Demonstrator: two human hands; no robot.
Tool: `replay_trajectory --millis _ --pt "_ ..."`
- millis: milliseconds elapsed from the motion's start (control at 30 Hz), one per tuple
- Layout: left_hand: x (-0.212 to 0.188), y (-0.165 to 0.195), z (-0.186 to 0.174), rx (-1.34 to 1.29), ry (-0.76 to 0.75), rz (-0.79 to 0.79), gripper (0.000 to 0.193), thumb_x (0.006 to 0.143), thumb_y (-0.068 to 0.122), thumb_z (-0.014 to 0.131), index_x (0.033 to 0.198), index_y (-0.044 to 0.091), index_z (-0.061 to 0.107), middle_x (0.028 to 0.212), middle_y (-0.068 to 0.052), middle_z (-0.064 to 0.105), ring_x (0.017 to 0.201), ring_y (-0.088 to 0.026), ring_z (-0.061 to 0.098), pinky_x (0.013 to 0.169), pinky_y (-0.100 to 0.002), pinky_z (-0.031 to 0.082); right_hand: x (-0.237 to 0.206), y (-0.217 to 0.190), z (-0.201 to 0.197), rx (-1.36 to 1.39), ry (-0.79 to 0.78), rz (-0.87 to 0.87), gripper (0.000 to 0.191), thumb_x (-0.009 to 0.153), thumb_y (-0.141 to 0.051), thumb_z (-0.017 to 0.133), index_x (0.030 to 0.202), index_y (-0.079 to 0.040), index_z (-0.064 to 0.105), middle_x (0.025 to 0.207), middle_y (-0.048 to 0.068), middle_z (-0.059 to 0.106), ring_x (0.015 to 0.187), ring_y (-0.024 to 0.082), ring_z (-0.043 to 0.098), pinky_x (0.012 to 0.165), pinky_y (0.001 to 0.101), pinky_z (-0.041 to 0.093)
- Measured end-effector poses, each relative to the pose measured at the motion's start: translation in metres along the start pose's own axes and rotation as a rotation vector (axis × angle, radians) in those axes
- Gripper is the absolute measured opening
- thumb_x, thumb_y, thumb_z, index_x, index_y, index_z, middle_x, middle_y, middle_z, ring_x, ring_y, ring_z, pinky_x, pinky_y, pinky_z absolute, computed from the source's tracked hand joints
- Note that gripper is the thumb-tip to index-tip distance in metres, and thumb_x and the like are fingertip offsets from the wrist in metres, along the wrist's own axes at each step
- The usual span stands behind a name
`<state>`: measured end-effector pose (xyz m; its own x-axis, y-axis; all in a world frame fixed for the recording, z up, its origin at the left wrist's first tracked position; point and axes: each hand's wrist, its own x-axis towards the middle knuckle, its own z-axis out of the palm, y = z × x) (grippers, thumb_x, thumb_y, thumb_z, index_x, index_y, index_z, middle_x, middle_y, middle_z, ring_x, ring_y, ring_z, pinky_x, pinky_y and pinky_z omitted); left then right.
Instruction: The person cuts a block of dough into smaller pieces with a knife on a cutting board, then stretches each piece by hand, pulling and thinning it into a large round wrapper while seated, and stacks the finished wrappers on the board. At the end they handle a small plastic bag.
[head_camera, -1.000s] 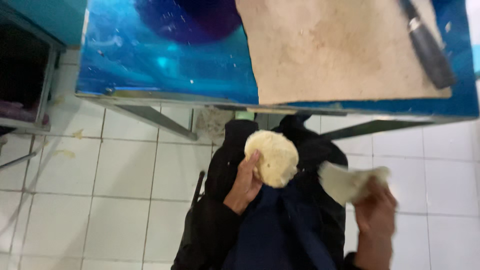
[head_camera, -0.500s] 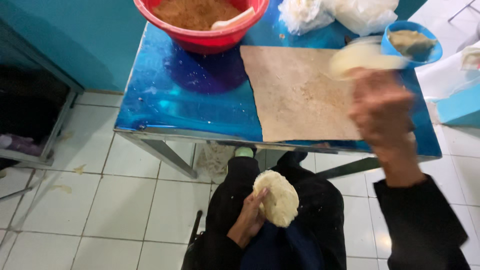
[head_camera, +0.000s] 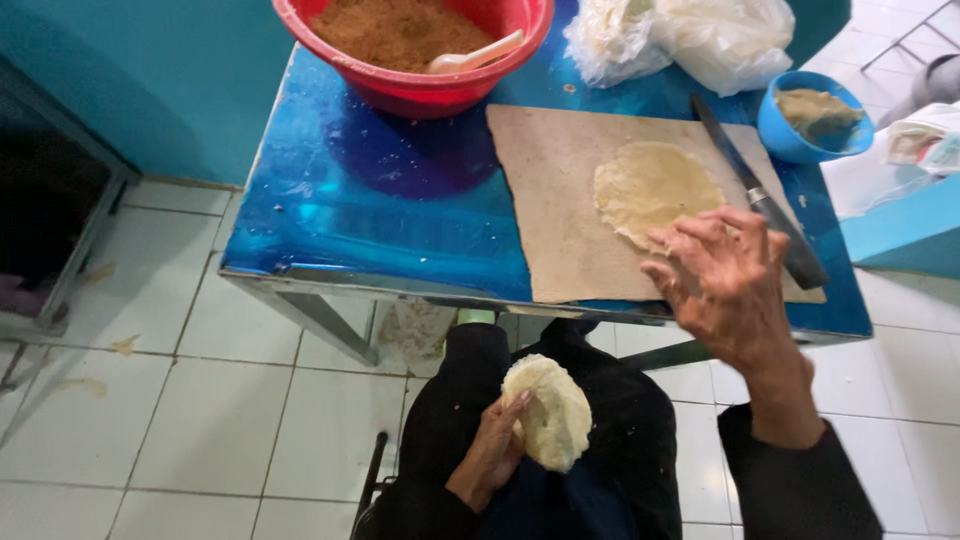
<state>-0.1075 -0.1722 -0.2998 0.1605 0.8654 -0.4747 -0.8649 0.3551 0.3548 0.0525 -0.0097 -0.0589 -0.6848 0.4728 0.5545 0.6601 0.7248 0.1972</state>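
Fingers of your left hand (head_camera: 492, 452) curl around the edge of a pale, round, thick disc of dough (head_camera: 549, 412), holding it upright over your lap in the lower middle of the frame, thumb side toward the disc. Your right hand (head_camera: 728, 283) hangs open at centre right, fingers spread and slightly bent, gripping nothing; its wrist rises out of a dark sleeve (head_camera: 795, 480) at the lower right. The fingertips hover at the near edge of a thin, flat, pale round of dough (head_camera: 655, 187), which lies on a brown rectangular board (head_camera: 560, 215); whether they touch it you cannot tell. Just right of that round, a long dark-handled knife (head_camera: 760, 200) lies slantwise on the board. The board rests on a glossy blue table (head_camera: 380, 200). Along the top edge sit a red plastic bowl of brown crumbly filling (head_camera: 410, 40) with a pale spoon, crumpled clear plastic bags (head_camera: 690, 35), and a small blue bowl of greyish paste (head_camera: 812, 115).
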Motion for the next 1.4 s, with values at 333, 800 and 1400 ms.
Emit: replay_trajectory --millis 333,800,1400 --pt "0.001 -0.01 0.004 0.009 -0.093 -0.041 0.051 0.099 0.031 0.053 0.142 0.003 0.051 0.127 -0.014 0.069 0.112 -0.029 0.071 0.093 -0.047 0.06 -0.141 -0.094 0.03 0.691 -0.25 0.511 0.015 0.08 -0.006 0.079 0.095 -0.008 0.077 0.089 0.006 0.074 0.082 0.026 0.069 0.075 0.0373 0.055" --pt "-0.007 -0.02 0.014 0.058 -0.219 -0.109 0.062 0.092 0.012 0.059 0.151 0.007 0.039 0.132 -0.013 0.06 0.118 -0.023 0.065 0.101 -0.041 0.055 -0.213 -0.137 0.087 0.837 -0.255 0.46 0.019 0.079 -0.008 0.082 0.095 -0.006 0.072 0.1 0.006 0.07 0.099 0.028 0.065 0.09 0.0417 0.053" --pt "-0.013 -0.018 0.021 0.103 -0.183 -0.095 0.071 0.086 0.004 0.061 0.153 0.002 0.038 0.141 -0.016 0.058 0.127 -0.028 0.06 0.11 -0.043 0.05 -0.199 0.054 -0.115 0.01 0.521 0.719 0.059 0.106 -0.045 0.049 0.143 0.001 0.055 0.136 0.016 0.065 0.111 0.022 0.063 0.103 0.0332 0.05"
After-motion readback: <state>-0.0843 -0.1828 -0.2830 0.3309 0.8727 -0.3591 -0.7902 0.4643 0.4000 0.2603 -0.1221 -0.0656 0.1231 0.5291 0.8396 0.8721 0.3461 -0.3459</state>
